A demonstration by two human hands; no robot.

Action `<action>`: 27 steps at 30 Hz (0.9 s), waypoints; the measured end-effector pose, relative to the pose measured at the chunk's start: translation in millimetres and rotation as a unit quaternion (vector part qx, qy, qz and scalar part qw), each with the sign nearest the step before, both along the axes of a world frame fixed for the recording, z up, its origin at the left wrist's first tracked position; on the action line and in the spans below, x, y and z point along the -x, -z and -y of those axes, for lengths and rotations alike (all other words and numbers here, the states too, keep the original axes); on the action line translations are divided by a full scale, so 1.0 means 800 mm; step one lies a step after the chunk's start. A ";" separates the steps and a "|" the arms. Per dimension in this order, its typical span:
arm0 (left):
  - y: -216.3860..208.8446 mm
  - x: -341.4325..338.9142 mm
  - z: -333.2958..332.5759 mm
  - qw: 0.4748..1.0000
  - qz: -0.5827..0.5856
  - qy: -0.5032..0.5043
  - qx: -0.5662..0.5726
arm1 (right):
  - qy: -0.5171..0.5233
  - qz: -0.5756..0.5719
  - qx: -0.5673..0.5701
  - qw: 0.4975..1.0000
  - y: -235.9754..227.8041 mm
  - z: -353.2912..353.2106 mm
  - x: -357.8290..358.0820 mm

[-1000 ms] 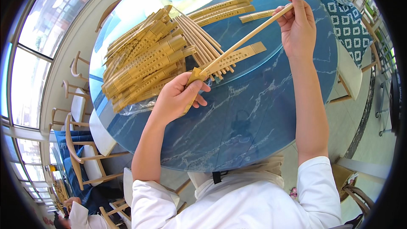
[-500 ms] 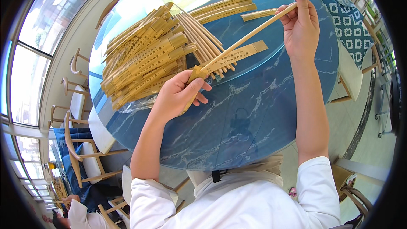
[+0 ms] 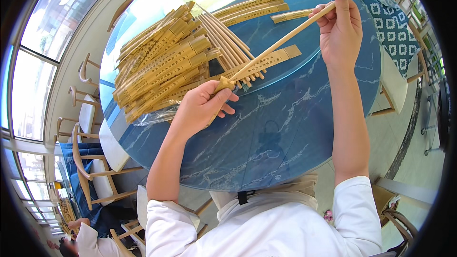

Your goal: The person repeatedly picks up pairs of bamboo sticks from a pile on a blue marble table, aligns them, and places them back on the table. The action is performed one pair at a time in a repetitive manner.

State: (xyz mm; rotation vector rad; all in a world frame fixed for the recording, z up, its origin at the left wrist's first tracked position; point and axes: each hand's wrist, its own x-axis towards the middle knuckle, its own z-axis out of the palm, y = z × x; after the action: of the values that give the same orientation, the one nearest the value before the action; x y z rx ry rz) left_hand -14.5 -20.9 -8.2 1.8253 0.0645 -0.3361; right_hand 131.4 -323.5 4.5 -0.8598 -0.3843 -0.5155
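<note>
Between finger and thumb, my right hand (image 3: 340,35) pinches the upper end of a pale wooden pair of chopsticks (image 3: 281,42), which slants down to the left. Its lower end meets the mouth of a gold paper chopstick sleeve (image 3: 225,84) gripped in my left hand (image 3: 202,107). Whether the tip sits inside the mouth or just against it, I cannot tell. Most of that sleeve is hidden by my left hand. Behind it lies a flat printed sleeve (image 3: 278,57). Loose chopsticks (image 3: 224,38) lie in a row beyond my left hand, beside a large heap of gold sleeves (image 3: 159,64).
The round blue marbled table (image 3: 247,147) carries a raised glass turntable (image 3: 304,66). Farther back lie several sleeves (image 3: 252,9) and a separate one (image 3: 290,16). Clear plastic wrap (image 3: 154,117) pokes out under the heap. Wooden chairs (image 3: 97,176) stand at left; another person (image 3: 95,242) is lower left.
My right hand has shifted slightly right with the chopsticks, and their lower end has moved a little right at the sleeve's mouth. The sleeve's mouth now looks wider and rounder.
</note>
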 end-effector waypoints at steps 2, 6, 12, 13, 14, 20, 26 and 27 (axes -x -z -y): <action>0.000 -0.001 0.001 1.000 -0.008 -0.005 -0.006 | -0.007 0.010 0.005 1.000 -0.002 -0.002 0.002; 0.002 -0.001 0.001 1.000 -0.004 -0.008 -0.019 | -0.006 0.022 0.011 1.000 -0.005 -0.005 0.006; 0.000 -0.001 0.002 0.999 -0.003 0.002 -0.043 | -0.015 0.022 0.008 1.000 0.000 -0.001 0.000; 0.000 -0.001 0.002 0.999 -0.002 0.003 -0.044 | -0.013 0.020 0.010 1.000 0.000 -0.001 0.000; 0.000 0.000 0.002 0.999 -0.001 0.004 -0.045 | -0.012 0.018 0.013 1.000 -0.001 -0.002 0.001; 0.000 0.000 0.003 0.998 0.004 0.006 -0.056 | -0.025 0.026 0.021 0.999 -0.002 -0.003 0.003; 0.004 0.000 0.001 0.998 0.013 0.014 -0.059 | -0.033 0.016 0.013 0.999 -0.004 -0.001 0.001; 0.005 0.000 0.001 0.998 0.014 0.013 -0.056 | -0.037 0.013 0.011 0.999 -0.004 0.001 0.001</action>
State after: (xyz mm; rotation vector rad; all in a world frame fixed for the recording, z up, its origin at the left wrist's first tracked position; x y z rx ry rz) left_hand -14.7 -21.5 -12.2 1.9437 0.0404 -0.3300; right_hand 131.0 -324.0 8.0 -0.8573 -0.4455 -0.4548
